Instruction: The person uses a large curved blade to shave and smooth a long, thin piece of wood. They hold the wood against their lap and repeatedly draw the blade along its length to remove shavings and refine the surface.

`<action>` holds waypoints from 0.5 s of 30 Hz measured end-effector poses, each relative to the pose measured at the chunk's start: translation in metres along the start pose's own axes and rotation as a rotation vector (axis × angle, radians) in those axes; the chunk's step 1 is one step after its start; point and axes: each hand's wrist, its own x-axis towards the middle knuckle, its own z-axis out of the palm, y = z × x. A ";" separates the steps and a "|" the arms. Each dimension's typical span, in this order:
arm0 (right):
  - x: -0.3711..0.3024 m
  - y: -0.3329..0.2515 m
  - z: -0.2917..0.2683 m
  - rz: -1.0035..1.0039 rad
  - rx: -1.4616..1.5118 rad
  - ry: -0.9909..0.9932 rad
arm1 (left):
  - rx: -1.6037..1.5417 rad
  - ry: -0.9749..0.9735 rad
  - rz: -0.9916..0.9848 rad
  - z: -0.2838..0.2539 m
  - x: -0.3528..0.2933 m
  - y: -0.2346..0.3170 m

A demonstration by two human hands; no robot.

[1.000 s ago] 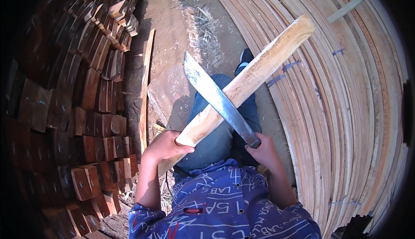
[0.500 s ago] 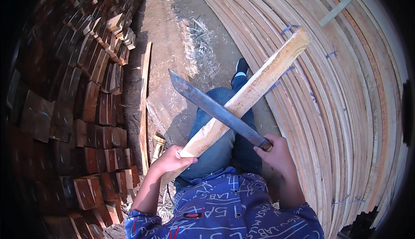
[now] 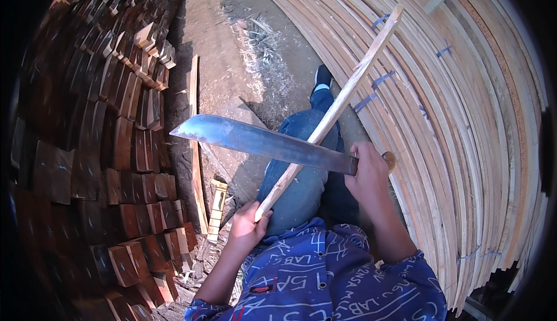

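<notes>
A long, pale strip of wood (image 3: 336, 110) slants from my lap up to the far right, its narrow edge now facing up. Its near end is gripped by my left hand (image 3: 248, 227), fingers wrapped round it. My right hand (image 3: 369, 173) is closed on the handle of a machete (image 3: 261, 144); the round butt of the handle shows beyond my fingers. The wide steel blade points left and crosses over the wood strip above my thigh. Whether the blade touches the wood I cannot tell.
Stacked dark-brown wood blocks (image 3: 125, 147) fill the left side. Long pale planks (image 3: 464, 147), some with blue ties, lie stacked on the right. A thin board (image 3: 195, 147) and a yellow piece, perhaps wood (image 3: 217, 211), lie on the ground by the left stack. Wood shavings (image 3: 264, 42) litter the ground ahead.
The wood strip has been turned from its broad face to its narrow edge. The machete has swung so its tip lies farther left and lower, and its flat side shows wider.
</notes>
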 end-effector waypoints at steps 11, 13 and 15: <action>0.022 0.023 -0.019 -0.092 -0.228 -0.233 | 0.132 0.005 0.019 0.008 -0.004 0.013; 0.030 0.017 -0.019 -0.152 -0.232 -0.235 | 0.145 0.035 0.053 0.010 -0.005 0.015; 0.037 0.015 -0.012 -0.156 -0.206 -0.227 | 0.092 0.021 0.036 0.008 -0.002 0.016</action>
